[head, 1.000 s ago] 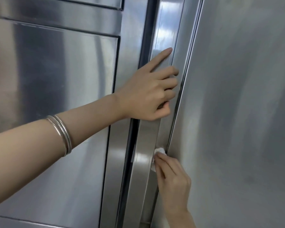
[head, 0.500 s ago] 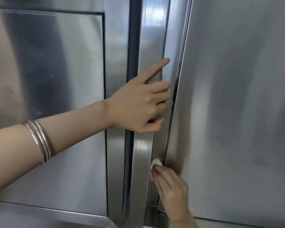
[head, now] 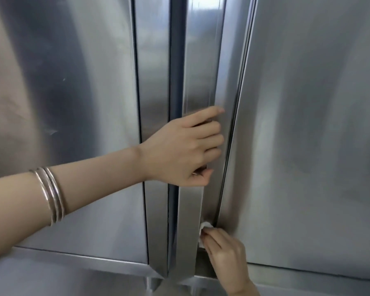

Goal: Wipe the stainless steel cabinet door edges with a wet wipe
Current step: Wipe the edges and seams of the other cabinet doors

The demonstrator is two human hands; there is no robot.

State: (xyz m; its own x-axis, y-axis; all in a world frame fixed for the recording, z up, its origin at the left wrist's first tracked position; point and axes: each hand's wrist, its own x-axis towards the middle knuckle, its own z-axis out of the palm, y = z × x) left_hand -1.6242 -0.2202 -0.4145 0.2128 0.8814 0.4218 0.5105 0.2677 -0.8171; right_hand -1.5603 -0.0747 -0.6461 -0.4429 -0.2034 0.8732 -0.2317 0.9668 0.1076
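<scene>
Two stainless steel cabinet doors meet at the centre, the left door and the right door. A long vertical handle strip runs along the right door's edge. My left hand grips this strip at mid height, fingers curled round it, index finger stretched out. My right hand presses a small white wet wipe into the groove beside the strip, near the door's bottom. Most of the wipe is hidden under my fingers.
Silver bangles circle my left forearm. A dark gap separates the two doors. A steel ledge runs under the doors.
My right hand has slid the wipe down the door edge toward the bottom. My left hand has also shifted lower on the strip, and my view has dropped with them.
</scene>
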